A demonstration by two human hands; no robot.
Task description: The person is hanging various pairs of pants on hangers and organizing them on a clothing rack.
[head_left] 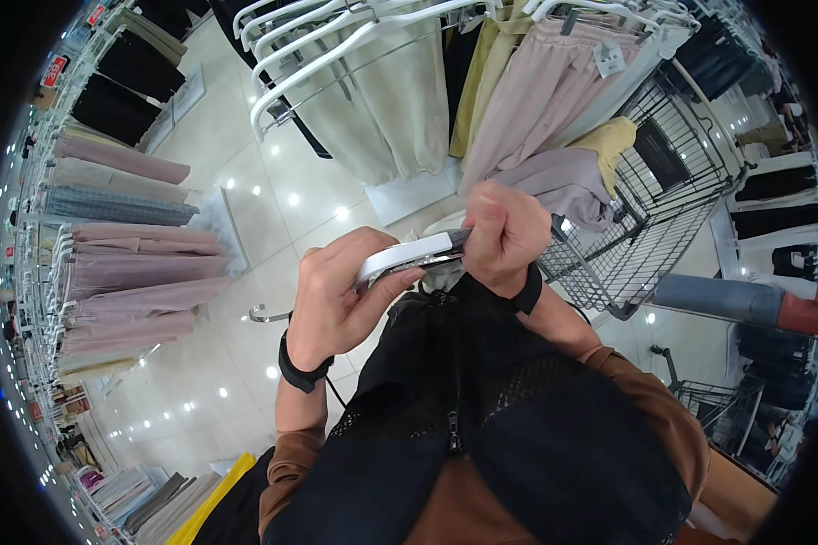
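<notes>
my left hand (336, 304) wraps the hard white hanger (407, 254), best to hold; my right hand (504, 236) pinches its end; black jacket (482, 409) looks soft.

Left grip (336, 304): closed around white hanger (404, 254).
Right grip (504, 234): pinching hanger's end.
Black garment (482, 409): hanging below both grips.

The left hand (336, 300) is held up in front of the chest with its fingers (345, 250) curled in tight. The right hand (504, 236) is just beside it, a bit higher, closed like a fist. Both arms are bent.
</notes>
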